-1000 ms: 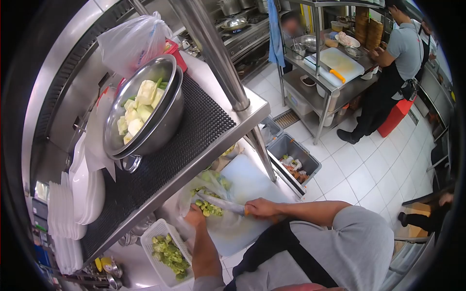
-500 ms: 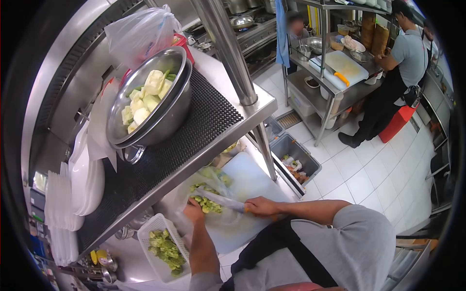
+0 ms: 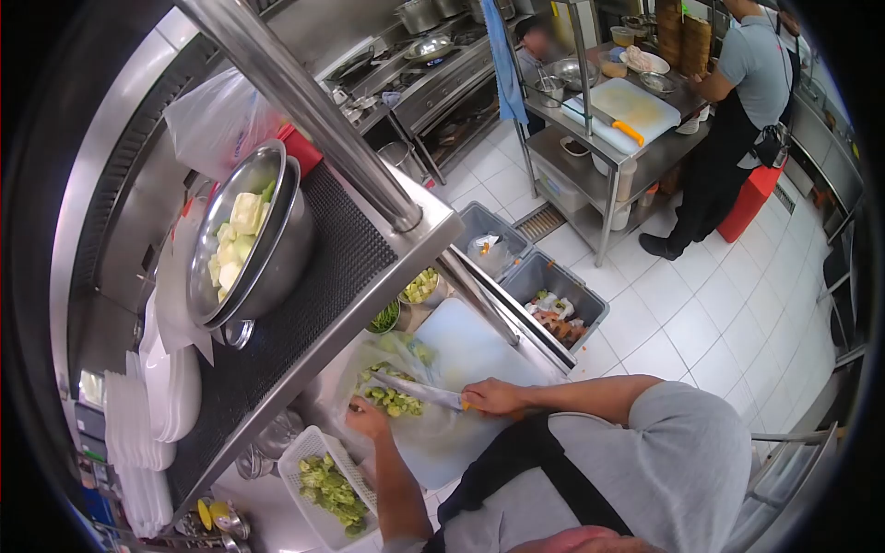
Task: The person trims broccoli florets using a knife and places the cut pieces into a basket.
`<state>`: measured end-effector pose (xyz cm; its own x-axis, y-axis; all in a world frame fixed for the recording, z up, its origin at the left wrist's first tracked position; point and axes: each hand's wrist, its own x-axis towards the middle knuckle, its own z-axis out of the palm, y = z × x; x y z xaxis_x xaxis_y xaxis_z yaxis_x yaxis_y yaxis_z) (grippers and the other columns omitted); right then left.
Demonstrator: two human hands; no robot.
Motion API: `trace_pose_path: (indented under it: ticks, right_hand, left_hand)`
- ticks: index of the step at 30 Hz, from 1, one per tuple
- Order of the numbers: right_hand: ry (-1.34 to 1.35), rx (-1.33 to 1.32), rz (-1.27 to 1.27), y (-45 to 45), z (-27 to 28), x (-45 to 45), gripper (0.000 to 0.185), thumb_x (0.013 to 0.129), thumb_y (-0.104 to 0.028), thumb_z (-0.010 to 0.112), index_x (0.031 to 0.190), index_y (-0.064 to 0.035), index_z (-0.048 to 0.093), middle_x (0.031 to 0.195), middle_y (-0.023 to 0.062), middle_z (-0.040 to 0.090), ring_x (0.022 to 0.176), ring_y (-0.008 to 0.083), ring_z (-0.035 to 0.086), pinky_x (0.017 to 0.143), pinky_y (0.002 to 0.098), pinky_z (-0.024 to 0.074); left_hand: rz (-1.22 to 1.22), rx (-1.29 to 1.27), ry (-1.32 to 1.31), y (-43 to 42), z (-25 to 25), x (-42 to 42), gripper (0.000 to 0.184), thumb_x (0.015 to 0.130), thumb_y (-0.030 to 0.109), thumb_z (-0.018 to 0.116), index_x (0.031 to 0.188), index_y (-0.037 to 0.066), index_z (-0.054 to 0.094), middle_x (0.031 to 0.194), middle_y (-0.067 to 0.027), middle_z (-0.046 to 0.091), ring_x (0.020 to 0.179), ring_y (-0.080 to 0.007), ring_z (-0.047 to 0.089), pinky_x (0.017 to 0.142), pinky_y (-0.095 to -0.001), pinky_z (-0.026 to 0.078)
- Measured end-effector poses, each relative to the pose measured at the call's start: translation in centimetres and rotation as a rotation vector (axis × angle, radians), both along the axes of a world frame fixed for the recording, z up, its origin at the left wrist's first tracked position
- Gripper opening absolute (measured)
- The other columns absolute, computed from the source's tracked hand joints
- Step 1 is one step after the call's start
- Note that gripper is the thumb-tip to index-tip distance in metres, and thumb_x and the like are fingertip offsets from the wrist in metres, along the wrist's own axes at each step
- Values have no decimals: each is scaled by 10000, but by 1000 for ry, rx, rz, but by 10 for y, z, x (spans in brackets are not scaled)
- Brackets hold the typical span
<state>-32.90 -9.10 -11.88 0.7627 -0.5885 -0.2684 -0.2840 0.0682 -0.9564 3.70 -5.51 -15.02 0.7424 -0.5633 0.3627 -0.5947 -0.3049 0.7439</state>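
Observation:
My right hand [image 3: 493, 396] grips a knife [image 3: 429, 394] with a broad blade and an orange handle. The blade lies across chopped green vegetable pieces [image 3: 396, 404] inside a clear plastic bag [image 3: 353, 367]. My left hand [image 3: 369, 419] is closed on the near left side of this bag; its fingertips are partly hidden. Bag and pieces lie over the left part of a white cutting board [image 3: 484, 346]. Beside my left forearm stands a white plastic basket [image 3: 293, 461] of green leafy vegetables [image 3: 330, 488].
A steel shelf [image 3: 304, 323] above the counter carries metal bowls [image 3: 293, 217] with cut pale vegetables and stacked white plates [image 3: 138, 424]. Behind the board are bowls of chopped greens [image 3: 383, 318]. Grey bins [image 3: 576, 295] stand on the floor. A co-worker [image 3: 747, 111] stands at another table.
The view has shifted, so the shelf sits further left and bowls of chopped greens behind the board show more. The knife's blade has moved slightly, its tip now among the pieces.

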Motion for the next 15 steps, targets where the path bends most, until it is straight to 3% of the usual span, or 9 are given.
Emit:
trace_pose_path:
  ticks: [4, 8, 15]
  right_hand:
    - [-2, 60, -18, 6, 15, -5, 407, 1094, -379, 403, 1132, -51, 639, 759, 85, 647, 533, 185, 617, 502, 350, 522]
    - [-7, 70, -14, 4, 12, -4, 413, 1098, -386, 392, 1104, -49, 629, 758, 80, 635, 526, 169, 608, 477, 335, 512]
    - [-10, 97, -13, 4, 6, 1, 411, 1100, -379, 392, 1067, -39, 620, 743, 76, 632, 523, 167, 614, 477, 335, 522]
  left_hand:
    - [10, -352, 150, 16, 10, -55, 409, 996, 186, 565, 1262, -120, 617, 1223, -290, 656, 1040, -417, 660, 909, -473, 528]
    - [61, -223, 48, 27, -27, -65, 444, 1036, 209, 530, 1357, -95, 568, 1330, -276, 604, 1184, -392, 603, 1053, -446, 463]
    - [129, -259, 21, 24, -24, -73, 425, 1024, 213, 549, 1337, -72, 587, 1316, -257, 615, 1192, -389, 600, 1038, -442, 474]
